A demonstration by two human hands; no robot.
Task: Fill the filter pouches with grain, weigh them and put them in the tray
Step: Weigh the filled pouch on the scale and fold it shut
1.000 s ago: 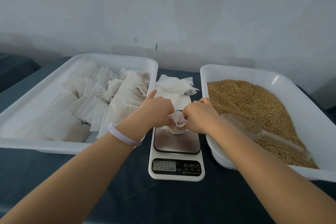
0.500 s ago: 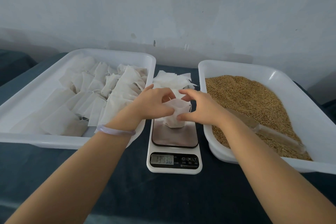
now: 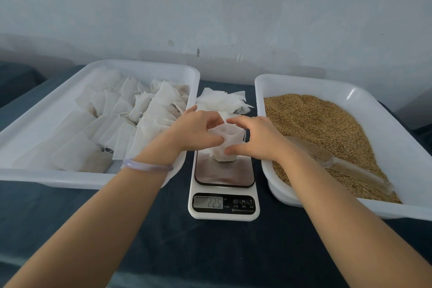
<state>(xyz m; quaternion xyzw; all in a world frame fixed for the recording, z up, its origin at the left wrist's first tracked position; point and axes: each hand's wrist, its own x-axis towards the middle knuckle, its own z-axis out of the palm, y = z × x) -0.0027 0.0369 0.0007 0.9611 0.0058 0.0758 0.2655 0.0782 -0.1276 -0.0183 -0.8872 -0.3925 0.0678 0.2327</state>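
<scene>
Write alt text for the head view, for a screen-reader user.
The left hand and right hand pinch the open top of a white filter pouch standing on a kitchen scale. A white tray of pouches sits on the left, a tray of grain with a clear scoop on the right.

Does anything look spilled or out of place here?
No spilled grain shows. The clear plastic scoop lies half sunk in the brown grain, and loose empty white pouches sit heaped on the table behind the white digital scale.

Small packing workbench; scale [image 3: 224, 176], grain tray [image 3: 304, 82]
</scene>
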